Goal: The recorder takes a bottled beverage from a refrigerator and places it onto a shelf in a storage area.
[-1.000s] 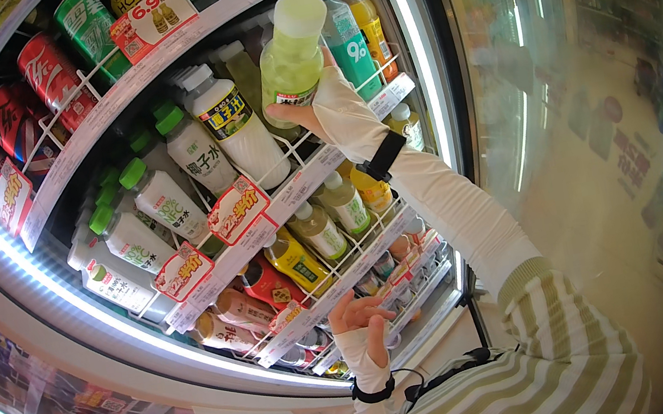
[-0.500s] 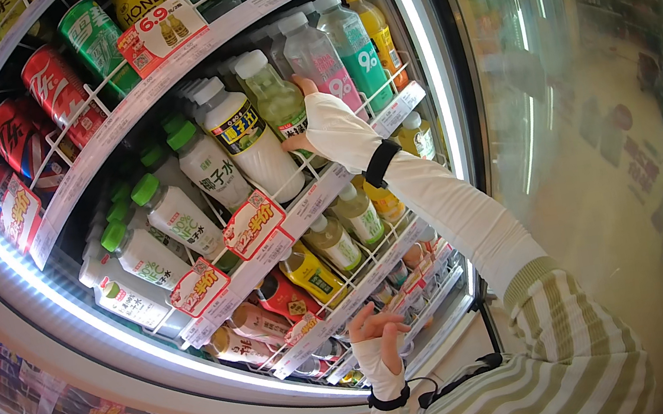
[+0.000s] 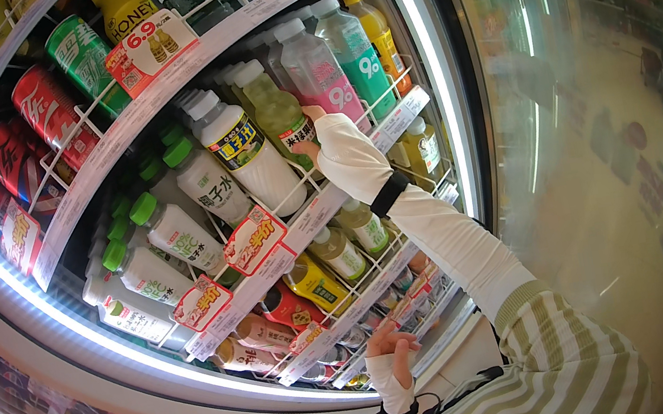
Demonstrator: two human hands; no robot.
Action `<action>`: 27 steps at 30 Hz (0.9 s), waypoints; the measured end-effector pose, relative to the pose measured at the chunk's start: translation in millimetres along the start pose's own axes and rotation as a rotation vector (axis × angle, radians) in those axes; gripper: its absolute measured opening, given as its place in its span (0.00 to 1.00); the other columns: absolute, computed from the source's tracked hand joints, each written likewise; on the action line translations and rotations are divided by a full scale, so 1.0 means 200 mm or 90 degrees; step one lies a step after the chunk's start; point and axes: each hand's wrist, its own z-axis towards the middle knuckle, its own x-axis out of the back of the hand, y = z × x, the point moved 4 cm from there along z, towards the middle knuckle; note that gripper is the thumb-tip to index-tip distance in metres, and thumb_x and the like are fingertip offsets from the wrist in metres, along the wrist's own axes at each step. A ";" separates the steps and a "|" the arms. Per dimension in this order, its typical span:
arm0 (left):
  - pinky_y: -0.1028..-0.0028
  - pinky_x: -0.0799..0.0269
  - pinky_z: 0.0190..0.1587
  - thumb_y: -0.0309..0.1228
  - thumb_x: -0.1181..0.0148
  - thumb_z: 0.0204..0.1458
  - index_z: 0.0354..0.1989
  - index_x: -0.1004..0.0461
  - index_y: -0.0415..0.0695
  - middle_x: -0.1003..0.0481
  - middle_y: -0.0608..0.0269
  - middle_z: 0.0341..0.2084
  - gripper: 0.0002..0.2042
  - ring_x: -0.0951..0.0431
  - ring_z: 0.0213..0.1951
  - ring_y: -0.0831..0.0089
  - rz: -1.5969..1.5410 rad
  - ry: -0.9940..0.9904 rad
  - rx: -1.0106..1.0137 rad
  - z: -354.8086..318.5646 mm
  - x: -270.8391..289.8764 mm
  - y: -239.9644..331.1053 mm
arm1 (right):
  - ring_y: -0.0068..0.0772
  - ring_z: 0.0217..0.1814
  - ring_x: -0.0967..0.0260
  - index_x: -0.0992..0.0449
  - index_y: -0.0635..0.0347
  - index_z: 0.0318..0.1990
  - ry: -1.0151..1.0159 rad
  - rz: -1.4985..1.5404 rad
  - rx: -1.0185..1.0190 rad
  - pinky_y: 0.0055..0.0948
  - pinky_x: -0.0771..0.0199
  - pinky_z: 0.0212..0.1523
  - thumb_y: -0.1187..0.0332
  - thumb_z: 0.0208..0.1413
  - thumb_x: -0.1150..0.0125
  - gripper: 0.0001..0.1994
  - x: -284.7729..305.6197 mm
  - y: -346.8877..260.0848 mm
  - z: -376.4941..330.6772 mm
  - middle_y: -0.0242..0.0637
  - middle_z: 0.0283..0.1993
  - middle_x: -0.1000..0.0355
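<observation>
My right hand (image 3: 324,140) reaches into the drinks fridge and is closed round the lower part of a pale green drink bottle (image 3: 273,107) with a white cap. The bottle stands on the middle shelf, its label partly covered by my fingers. Close on its left is a white drink bottle (image 3: 268,169) with a yellow and black label. To its right stands a pink-labelled bottle (image 3: 316,65), then a green-labelled bottle (image 3: 354,54). My left hand (image 3: 391,342) hangs low before the bottom shelves, open, with loosely bent fingers and nothing in it.
Wire rails (image 3: 313,177) and price tags (image 3: 257,241) front the shelves. Green-capped bottles (image 3: 178,233) fill the middle shelf's left. Red cans (image 3: 53,113) line the shelf above, and more bottles (image 3: 314,284) sit below. The fridge's lit frame (image 3: 437,75) edges the right; a glass door (image 3: 522,87) stands beyond.
My right hand has moved lower on the green bottle, its fingers closing round it. My left hand has shifted slightly up and right, its fingers bending more. The view has tilted a little.
</observation>
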 end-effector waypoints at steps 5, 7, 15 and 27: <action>0.75 0.31 0.34 0.25 0.51 0.51 0.45 0.38 0.39 0.27 0.56 0.27 0.12 0.28 0.26 0.72 0.017 -0.008 0.034 -0.04 -0.06 -0.03 | 0.50 0.41 0.36 0.34 0.67 0.46 0.069 -0.081 0.111 0.37 0.36 0.42 0.65 0.50 0.45 0.18 0.01 0.02 -0.03 0.52 0.39 0.33; 0.75 0.32 0.34 0.24 0.51 0.52 0.43 0.37 0.38 0.27 0.56 0.27 0.11 0.27 0.26 0.73 0.025 -0.004 0.045 -0.07 -0.07 -0.03 | 0.49 0.44 0.36 0.33 0.64 0.45 0.131 -0.039 0.148 0.34 0.35 0.44 0.68 0.50 0.45 0.16 -0.01 0.08 -0.08 0.46 0.44 0.33; 0.75 0.31 0.30 0.26 0.50 0.52 0.40 0.35 0.36 0.27 0.54 0.24 0.09 0.27 0.24 0.71 0.084 0.145 0.109 -0.32 0.08 -0.16 | 0.33 0.34 0.30 0.28 0.62 0.38 0.156 0.238 -0.034 0.25 0.32 0.36 0.76 0.48 0.44 0.09 0.04 0.25 -0.62 0.40 0.35 0.28; 0.77 0.37 0.43 0.25 0.50 0.51 0.43 0.34 0.39 0.28 0.60 0.33 0.11 0.30 0.36 0.75 0.169 -0.077 0.087 -0.55 0.02 -0.08 | 0.24 0.32 0.30 0.30 0.66 0.40 0.097 0.366 -0.207 0.20 0.31 0.35 0.71 0.56 0.51 0.09 0.44 -0.14 -1.04 0.38 0.29 0.28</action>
